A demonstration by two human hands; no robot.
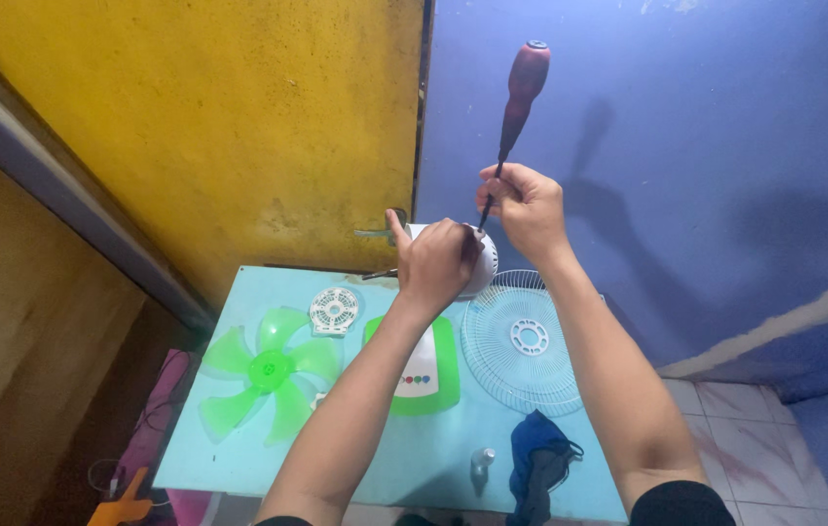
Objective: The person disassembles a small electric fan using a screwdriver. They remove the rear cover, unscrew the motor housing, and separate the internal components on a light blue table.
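1. The right hand (529,206), in the upper middle of the frame, is closed around the thin metal shaft of a screwdriver (514,109). The dark red handle rises toward the top of the frame, tilted a little to the right, and the tip points down to the white motor housing (484,263).
2. The left hand (436,261), just left of the right hand, is wrapped over the top of the motor housing, fingers curled and thumb raised. Most of the housing is hidden under it; only a ribbed white edge shows at its right side.
3. The housing sits above the far edge of a light blue table (239,458), close to the seam where the yellow wall meets the blue wall.
4. Below the hands, in the middle of the frame, lies a green and white fan base (428,375) with a row of small coloured buttons. The left forearm crosses over part of it.
5. To its right lies a round white wire grille (521,341), flat on the table, its ring-shaped centre plate showing.
6. In the left part of the table lies a translucent green fan blade (268,375), and just above it a small round white vented cover (334,310).
7. Near the lower edge of the table is a dark blue cloth (538,458), and just left of it stands a small clear bottle (482,458); what is in it cannot be told.
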